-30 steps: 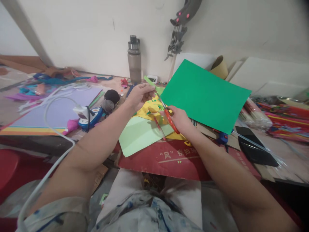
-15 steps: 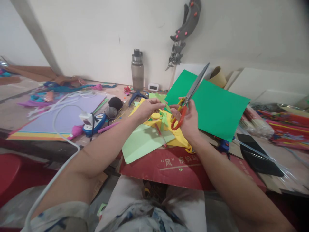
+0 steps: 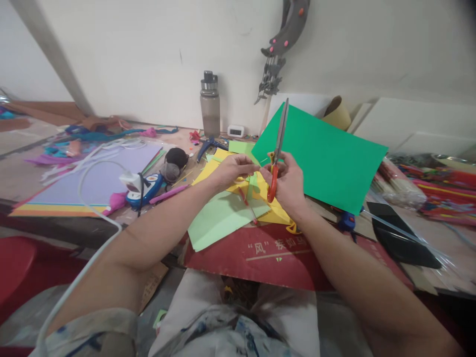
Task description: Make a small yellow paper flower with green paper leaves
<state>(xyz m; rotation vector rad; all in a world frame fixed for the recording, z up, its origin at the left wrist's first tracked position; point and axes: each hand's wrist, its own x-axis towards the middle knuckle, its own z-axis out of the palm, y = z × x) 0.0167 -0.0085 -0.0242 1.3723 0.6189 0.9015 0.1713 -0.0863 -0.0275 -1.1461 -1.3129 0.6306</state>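
Note:
My right hand [image 3: 288,183] holds scissors [image 3: 281,131] with red and yellow handles, their blades pointing up and away from me. My left hand [image 3: 237,171] is pinched just to the left, its fingertips close to those of my right hand; what it pinches is too small to make out. Beneath the hands lie yellow paper [image 3: 275,214], light green sheets [image 3: 219,220] and a thin red pen [image 3: 248,204]. Behind the scissors rests a large green sheet [image 3: 330,161].
A bottle [image 3: 210,109] and a small white clock [image 3: 235,131] stand by the wall. On the left are lilac paper [image 3: 92,178], a white cable and a blue-and-white device [image 3: 145,191]. A black phone-like slab [image 3: 401,235] lies right, above the red board [image 3: 230,258].
The scissors have swung more upright and slightly left. My right hand's fingers have come nearer to my left fingertips, and my left hand has moved slightly right.

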